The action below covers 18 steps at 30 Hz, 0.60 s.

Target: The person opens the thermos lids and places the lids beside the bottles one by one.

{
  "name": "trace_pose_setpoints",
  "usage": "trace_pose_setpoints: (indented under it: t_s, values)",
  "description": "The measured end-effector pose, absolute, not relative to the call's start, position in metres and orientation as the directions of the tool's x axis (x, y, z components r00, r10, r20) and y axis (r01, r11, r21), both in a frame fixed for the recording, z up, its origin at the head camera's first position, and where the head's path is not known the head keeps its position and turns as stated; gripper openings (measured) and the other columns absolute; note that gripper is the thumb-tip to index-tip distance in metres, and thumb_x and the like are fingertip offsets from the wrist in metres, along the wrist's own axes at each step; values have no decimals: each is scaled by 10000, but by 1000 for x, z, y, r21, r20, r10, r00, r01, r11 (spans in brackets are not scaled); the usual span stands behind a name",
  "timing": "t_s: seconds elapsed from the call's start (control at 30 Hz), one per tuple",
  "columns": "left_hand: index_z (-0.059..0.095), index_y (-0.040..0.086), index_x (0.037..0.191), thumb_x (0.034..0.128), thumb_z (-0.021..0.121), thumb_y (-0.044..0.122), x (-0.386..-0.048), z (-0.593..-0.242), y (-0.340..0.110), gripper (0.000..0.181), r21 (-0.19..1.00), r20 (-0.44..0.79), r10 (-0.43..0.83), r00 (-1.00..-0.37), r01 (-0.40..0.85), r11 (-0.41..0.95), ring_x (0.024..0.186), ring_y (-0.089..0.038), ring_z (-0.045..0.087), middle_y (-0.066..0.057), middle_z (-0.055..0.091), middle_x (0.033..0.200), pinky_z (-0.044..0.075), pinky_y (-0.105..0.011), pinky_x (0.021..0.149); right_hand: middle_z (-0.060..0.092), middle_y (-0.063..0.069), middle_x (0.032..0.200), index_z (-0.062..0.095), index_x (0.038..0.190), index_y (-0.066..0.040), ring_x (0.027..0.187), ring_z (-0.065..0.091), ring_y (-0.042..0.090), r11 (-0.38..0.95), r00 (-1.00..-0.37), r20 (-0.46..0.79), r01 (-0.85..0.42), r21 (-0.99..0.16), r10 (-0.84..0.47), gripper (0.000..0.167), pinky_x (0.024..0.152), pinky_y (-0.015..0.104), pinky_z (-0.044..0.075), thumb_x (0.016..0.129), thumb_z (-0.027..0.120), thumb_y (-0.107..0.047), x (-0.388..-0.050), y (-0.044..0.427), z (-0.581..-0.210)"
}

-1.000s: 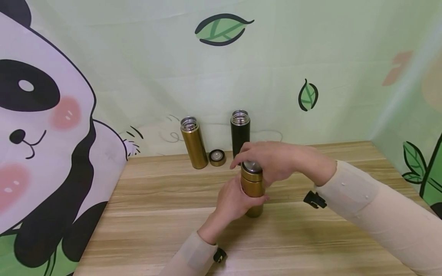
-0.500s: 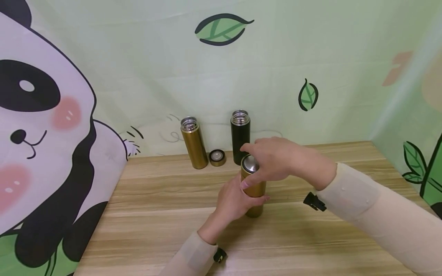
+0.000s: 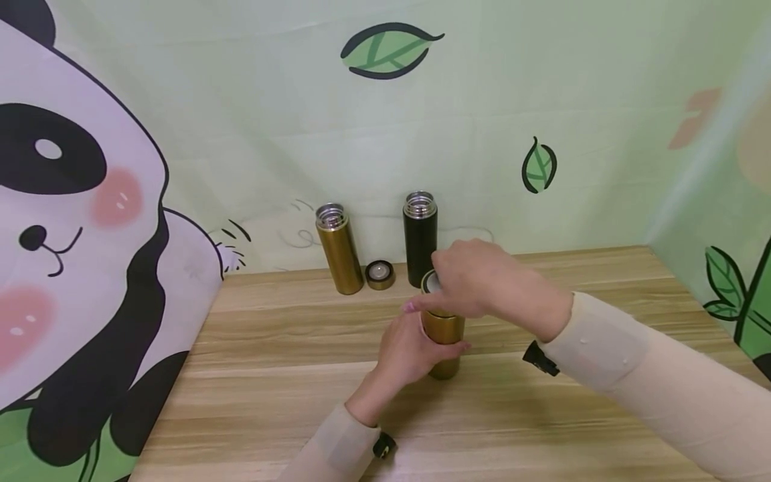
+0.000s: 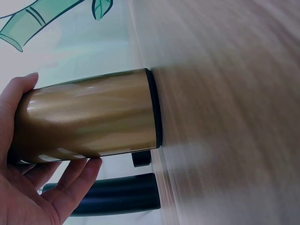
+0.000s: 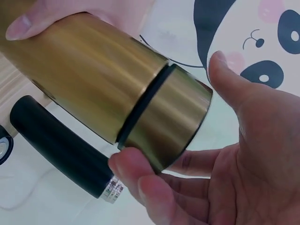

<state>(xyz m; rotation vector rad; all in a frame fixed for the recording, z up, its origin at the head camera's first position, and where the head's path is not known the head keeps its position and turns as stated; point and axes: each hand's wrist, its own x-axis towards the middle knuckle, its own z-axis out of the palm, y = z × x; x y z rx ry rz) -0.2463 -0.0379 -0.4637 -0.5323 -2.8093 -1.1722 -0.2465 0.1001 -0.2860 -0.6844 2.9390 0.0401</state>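
A gold vacuum flask [image 3: 444, 328] stands upright on the wooden table, near its middle. My left hand [image 3: 406, 348] grips its body, thumb and fingers wrapped around it; the left wrist view shows its black-rimmed base on the wood. At the top sits a gold lid [image 5: 171, 115] with a dark gap line between it and the body. My right hand [image 3: 482, 278] holds this lid from above. In the right wrist view, curled fingers [image 5: 133, 168] touch the lid's side, while the thumb lies along the opposite edge. The lid's silver top is mostly hidden in the head view.
An uncapped gold flask [image 3: 340, 258] and an uncapped black flask [image 3: 420, 237] stand at the back by the green wall cloth. Between them lies a loose gold lid [image 3: 380, 274], inner side up. A small black piece [image 4: 141, 158] shows partly behind the held flask in the left wrist view.
My right hand has shifted and turned on the lid, its thumb swinging across the front towards the left. The left hand and the flask have stayed in place.
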Motion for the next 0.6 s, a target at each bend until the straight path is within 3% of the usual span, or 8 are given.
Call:
trace_pose_setpoints:
  t_s: [0.23, 0.47, 0.6]
  values:
    - [615, 187, 1271, 758, 842, 630, -246, -462, -36, 715, 677, 150, 272, -950, 300, 672, 918, -142, 651, 56, 720, 1054, 506, -328, 780, 629, 35, 733, 636, 929, -73, 662, 609, 204, 901, -893, -119, -429, -64, -434, 566, 573, 317, 473, 883, 724, -630, -246, 99, -289]
    - [552, 238, 1392, 743, 852, 638, -246, -461, -37, 819, 691, 125, 265, -956, 275, 668, 974, -157, 660, 68, 717, 1115, 514, -354, 820, 631, 40, 754, 637, 965, -69, 659, 597, 195, 893, -884, -127, -439, -103, -449, 483, 545, 293, 452, 854, 797, -512, -247, 99, -287]
    - [544, 282, 1379, 738, 856, 637, -246, -461, -37, 797, 689, 132, 270, -954, 284, 667, 979, -157, 662, 79, 713, 1122, 514, -356, 823, 643, 38, 770, 658, 1000, -61, 666, 607, 191, 886, -878, -131, -446, -127, -461, 460, 547, 283, 464, 831, 831, -452, -248, 99, -286]
